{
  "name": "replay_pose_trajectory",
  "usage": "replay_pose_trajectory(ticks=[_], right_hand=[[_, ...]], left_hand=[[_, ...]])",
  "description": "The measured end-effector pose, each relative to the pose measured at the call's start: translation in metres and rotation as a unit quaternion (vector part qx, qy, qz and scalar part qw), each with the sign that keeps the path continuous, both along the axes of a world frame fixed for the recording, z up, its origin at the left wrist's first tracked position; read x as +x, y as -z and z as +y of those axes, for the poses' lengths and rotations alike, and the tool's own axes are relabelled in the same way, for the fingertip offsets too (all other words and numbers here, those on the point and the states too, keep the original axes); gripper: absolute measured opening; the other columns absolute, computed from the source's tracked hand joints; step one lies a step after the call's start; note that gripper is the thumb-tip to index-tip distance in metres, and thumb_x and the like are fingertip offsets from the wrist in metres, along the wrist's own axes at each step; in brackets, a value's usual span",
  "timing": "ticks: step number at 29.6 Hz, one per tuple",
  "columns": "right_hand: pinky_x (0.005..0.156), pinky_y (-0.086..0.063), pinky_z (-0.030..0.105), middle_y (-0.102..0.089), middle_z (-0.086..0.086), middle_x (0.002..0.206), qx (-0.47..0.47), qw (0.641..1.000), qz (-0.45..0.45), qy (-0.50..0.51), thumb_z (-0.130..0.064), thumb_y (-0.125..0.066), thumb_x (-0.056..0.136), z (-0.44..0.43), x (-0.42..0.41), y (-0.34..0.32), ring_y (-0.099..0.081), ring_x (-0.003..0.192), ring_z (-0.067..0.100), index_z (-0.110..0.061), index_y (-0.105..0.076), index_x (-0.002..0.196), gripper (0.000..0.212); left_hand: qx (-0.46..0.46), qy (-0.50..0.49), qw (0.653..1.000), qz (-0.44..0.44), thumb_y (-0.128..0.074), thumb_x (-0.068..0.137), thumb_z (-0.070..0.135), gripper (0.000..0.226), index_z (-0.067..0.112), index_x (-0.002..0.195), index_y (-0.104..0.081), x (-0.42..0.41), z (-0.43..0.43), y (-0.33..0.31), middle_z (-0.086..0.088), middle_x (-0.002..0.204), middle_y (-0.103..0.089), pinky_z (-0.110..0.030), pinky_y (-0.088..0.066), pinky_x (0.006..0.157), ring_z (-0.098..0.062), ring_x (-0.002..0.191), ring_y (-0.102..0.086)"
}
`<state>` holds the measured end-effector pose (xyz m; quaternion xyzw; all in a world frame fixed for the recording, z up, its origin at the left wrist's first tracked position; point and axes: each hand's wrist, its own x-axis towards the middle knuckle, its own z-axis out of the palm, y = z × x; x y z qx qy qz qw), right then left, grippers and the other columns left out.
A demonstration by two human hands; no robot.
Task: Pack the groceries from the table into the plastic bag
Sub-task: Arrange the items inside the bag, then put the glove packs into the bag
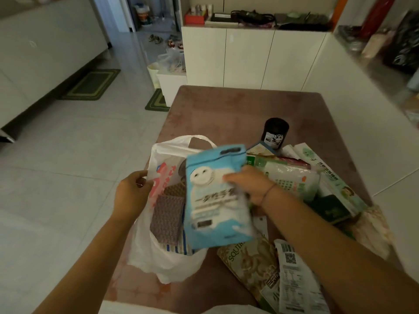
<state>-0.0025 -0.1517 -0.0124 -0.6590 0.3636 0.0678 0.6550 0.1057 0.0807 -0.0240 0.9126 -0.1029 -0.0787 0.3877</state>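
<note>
Pale floor tiles (pixel 68 155) surround a mauve-brown table (pixel 226 109). White cabinets (pixel 249 57) stand at the far side, and a green mat (pixel 93 85) lies on the floor at the far left.

**Bag.** A white plastic bag (pixel 145 252) sits on the near left part of the table with its mouth open upward. One handle loop stands up at its far side. Brown textured pads (pixel 166 214) and a striped item (pixel 174 248) lie inside the bag.

**Hands.** The left hand (pixel 131 196) pinches the left rim of the bag between thumb and fingers and holds it up. The right hand (pixel 251 184) grips a light blue packet (pixel 213 211) by its right edge, with fingers curled over the front face. The packet is tilted, clear of the table, and over the right side of the bag mouth; it overlaps the pads in this view. The two hands are apart, with the bag mouth and the packet between them.

**Groceries on the table.** The rest form a pile to the right of the bag:
- a black jar (pixel 275 132), upright, at the far end;
- a white and green packet (pixel 290 177), just behind the right hand;
- a long pale green pack (pixel 335 177), to its right;
- a dark green box (pixel 328 208), beside the right forearm;
- a beige pack printed with a squirrel (pixel 249 266), at the near edge;
- a white packet with a barcode (pixel 292 279), overlapping the beige pack.
</note>
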Motion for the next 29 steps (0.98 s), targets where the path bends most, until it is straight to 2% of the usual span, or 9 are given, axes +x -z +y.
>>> replay_pose_trajectory(ticks=[5,8,10,14,16,19,23,26,29], right_hand=[[0.099,-0.048,0.042,-0.059,0.019,0.122,-0.038,0.998,0.059,-0.008,-0.007,-0.055,0.084,0.066,0.056,0.050,-0.056,0.113,0.035,0.001,-0.054,0.118,0.036],[0.091,-0.048,0.032,-0.060,0.017,0.123,-0.048,0.998,0.040,0.012,-0.011,-0.056,0.087,0.090,0.079,0.063,-0.057,0.113,0.033,0.002,-0.053,0.122,0.038],[0.081,-0.047,0.028,-0.062,0.016,0.121,-0.047,0.998,0.037,-0.003,-0.014,-0.056,0.088,0.101,0.089,0.068,-0.059,0.110,0.031,0.000,-0.054,0.121,0.036],[0.093,-0.052,0.034,-0.063,0.011,0.121,-0.071,0.993,0.043,-0.078,-0.022,-0.065,0.084,0.113,0.093,0.078,-0.061,0.111,0.027,-0.006,-0.056,0.120,0.040],[0.092,-0.052,0.037,-0.066,0.008,0.118,-0.079,0.993,0.024,-0.086,-0.030,-0.069,0.080,0.110,0.088,0.077,-0.064,0.107,0.026,-0.010,-0.058,0.118,0.044],[0.079,-0.050,0.024,-0.065,0.005,0.114,-0.102,0.990,-0.043,-0.086,-0.028,-0.068,0.081,0.094,0.068,0.054,-0.063,0.100,0.018,-0.006,-0.056,0.116,0.043],[0.073,-0.044,0.012,-0.063,-0.002,0.103,-0.248,0.951,-0.179,0.031,-0.017,-0.057,0.089,0.044,0.015,0.014,-0.058,0.092,0.009,-0.010,-0.061,0.110,0.022],[0.079,-0.047,0.026,-0.061,0.003,0.100,-0.309,0.926,-0.126,0.176,-0.010,-0.060,0.085,-0.003,-0.029,0.029,-0.060,0.097,0.021,-0.008,-0.062,0.104,0.019],[0.100,-0.041,0.045,-0.049,0.016,0.125,-0.433,0.889,-0.008,0.147,-0.007,-0.070,0.073,-0.044,-0.050,0.060,-0.046,0.118,0.034,-0.008,-0.052,0.120,0.050]], left_hand=[[-0.061,0.010,0.998,0.013,-0.059,0.089,0.020,0.022,0.018,0.110,-0.064,-0.005,0.005,-0.006,0.004,0.083,-0.069,-0.020,-0.048,0.059,-0.007,0.072,-0.064],[-0.073,0.006,0.997,0.007,-0.060,0.087,0.015,0.021,0.020,0.107,-0.066,-0.002,0.007,-0.008,0.003,0.080,-0.070,-0.030,-0.057,0.066,-0.009,0.070,-0.067],[-0.074,0.009,0.997,-0.001,-0.060,0.087,0.015,0.020,0.022,0.106,-0.065,0.001,0.009,-0.007,0.005,0.078,-0.070,-0.018,-0.054,0.057,-0.003,0.062,-0.067],[-0.071,0.003,0.997,0.005,-0.059,0.089,0.021,0.024,0.019,0.112,-0.063,0.004,0.012,-0.005,0.004,0.082,-0.070,-0.017,-0.049,0.055,-0.005,0.068,-0.067],[-0.068,0.002,0.998,0.005,-0.059,0.089,0.023,0.025,0.017,0.113,-0.064,0.006,0.015,-0.003,0.006,0.082,-0.069,-0.016,-0.047,0.056,-0.005,0.070,-0.066],[-0.063,0.002,0.998,0.016,-0.059,0.089,0.026,0.029,0.016,0.116,-0.063,0.010,0.018,0.001,0.003,0.088,-0.071,-0.016,-0.046,0.057,-0.006,0.073,-0.066],[-0.066,-0.012,0.997,0.029,-0.060,0.089,0.025,0.029,0.017,0.116,-0.064,0.012,0.018,0.001,0.007,0.084,-0.068,-0.019,-0.046,0.057,-0.007,0.074,-0.066],[-0.060,-0.016,0.998,0.022,-0.060,0.088,0.024,0.027,0.016,0.114,-0.064,0.011,0.016,-0.002,0.010,0.080,-0.065,-0.018,-0.043,0.056,-0.005,0.071,-0.063],[-0.053,-0.008,0.998,0.021,-0.059,0.089,0.024,0.028,0.015,0.115,-0.064,0.008,0.014,-0.004,0.009,0.080,-0.066,-0.020,-0.044,0.057,-0.008,0.070,-0.063]])
